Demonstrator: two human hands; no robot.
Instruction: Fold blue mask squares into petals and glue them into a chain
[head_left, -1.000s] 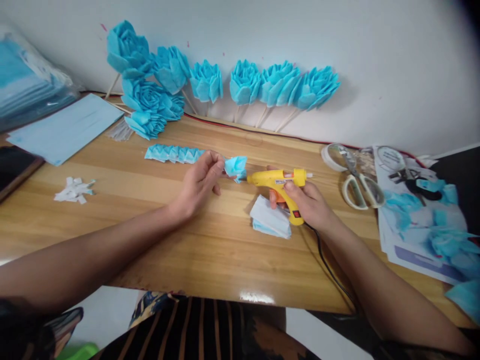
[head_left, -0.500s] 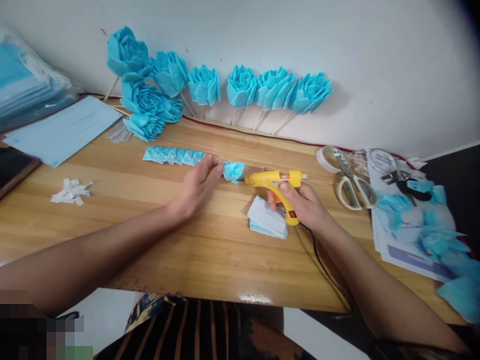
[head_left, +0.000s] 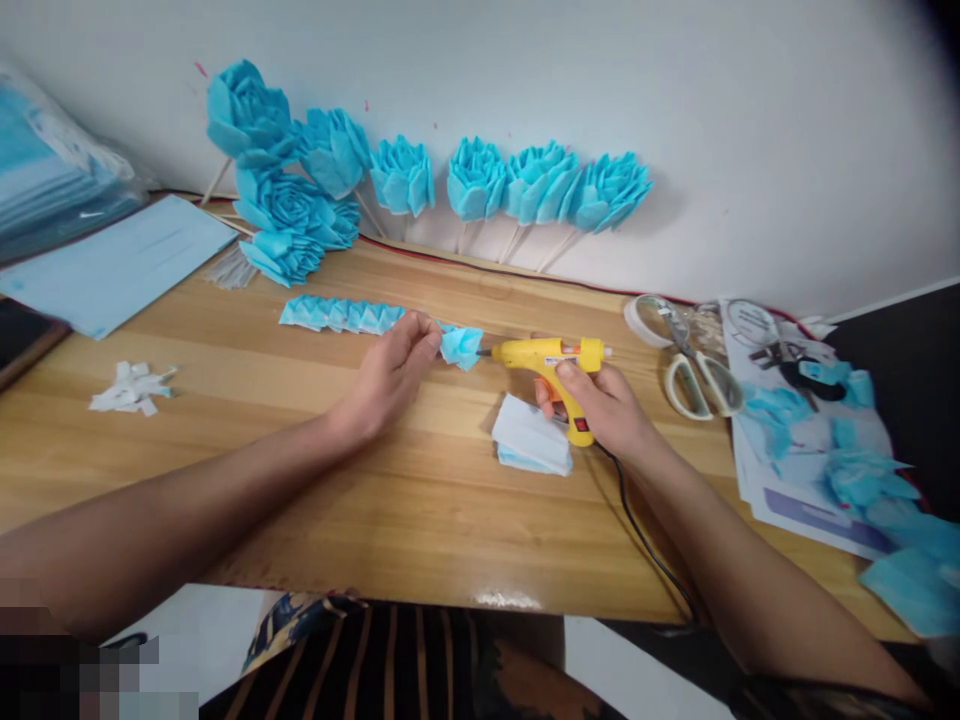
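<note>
One small blue cloth piece (head_left: pixel 460 347) is held up over the wooden table (head_left: pixel 375 520), near the middle. Think of it as the center of a clock, with the white wall (head_left: pixel 735 150) at twelve and the person at six.

The left hand (head_left: pixel 397 365) comes in from nine o'clock. Its fingers and thumb are pinched together, holding the blue piece by its near end. The fingers hide just what they squeeze. The right hand (head_left: pixel 600 400) is at three o'clock, wrapped around the handle of a yellow glue gun (head_left: pixel 551 353). One finger is by the orange trigger (head_left: pixel 552 390). The gun's thin dark tip points at nine and comes right up to the blue piece. It is hard to tell if they touch. A black cord (head_left: pixel 634 520) hangs from the handle and runs down toward five.

At five o'clock, a little pile of folded cloth (head_left: pixel 531 438) lies under the gun. A row of blue folds (head_left: pixel 330 315) lies between nine and ten, just past the left hand. White scraps (head_left: pixel 131 388) sit far off at nine. Scissors (head_left: pixel 697 358) and a roll of tape (head_left: pixel 636 325) are at three. Six big blue flowers (head_left: pixel 476 180) on sticks lean on the wall from ten around to two. A flat blue sheet (head_left: pixel 124 265) lies between nine and ten, well away.
</note>
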